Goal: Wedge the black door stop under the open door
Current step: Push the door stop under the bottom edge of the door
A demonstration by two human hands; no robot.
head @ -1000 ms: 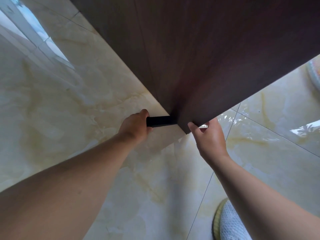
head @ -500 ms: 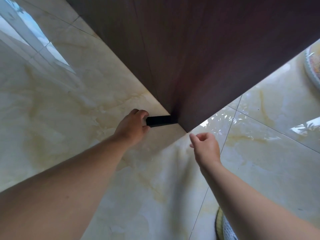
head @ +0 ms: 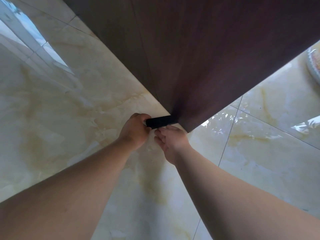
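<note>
A black door stop point(head: 160, 121) lies on the glossy marble floor with its right end tucked under the bottom corner of the dark brown wooden door point(head: 199, 58). My left hand point(head: 136, 131) grips the stop's left end. My right hand point(head: 171, 141) rests on the floor just below the stop, fingers pointing left and touching or almost touching its near side; I cannot tell whether it grips it. The part of the stop under the door is hidden.
Cream marble floor tiles point(head: 69, 101) with dark grout lines spread all around and mirror a window at the upper left. A round pale object point(head: 314, 63) shows at the right edge beyond the door.
My right hand left the door's bottom corner and came down left to the floor beside the stop. My left hand has stayed on the stop's left end.
</note>
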